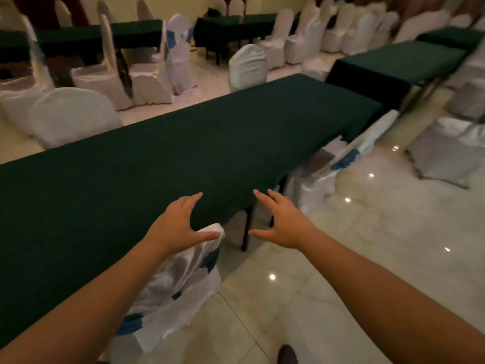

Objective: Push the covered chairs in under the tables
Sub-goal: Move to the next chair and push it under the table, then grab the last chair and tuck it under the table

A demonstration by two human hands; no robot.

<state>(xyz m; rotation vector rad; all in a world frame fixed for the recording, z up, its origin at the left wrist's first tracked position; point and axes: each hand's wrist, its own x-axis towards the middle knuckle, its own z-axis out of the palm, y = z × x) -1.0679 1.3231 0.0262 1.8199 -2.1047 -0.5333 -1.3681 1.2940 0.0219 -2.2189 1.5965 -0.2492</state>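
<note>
No words, labels, brands, numbers or signs can be read anywhere in this view. The green cloth on the long table (183,153) is plain, and so are the white covers on the chair (181,282) at 6 o'clock and on the chairs towards 10 and 1 o'clock. The blue patches on the covers carry no lettering that can be made out, and the far wall at 12 o'clock is too blurred to tell.

The long table (183,153) is draped in matt dark green cloth. The nearest chair (178,279) is covered in shiny white fabric, and the tiled floor (354,245) is polished to a gloss.
</note>
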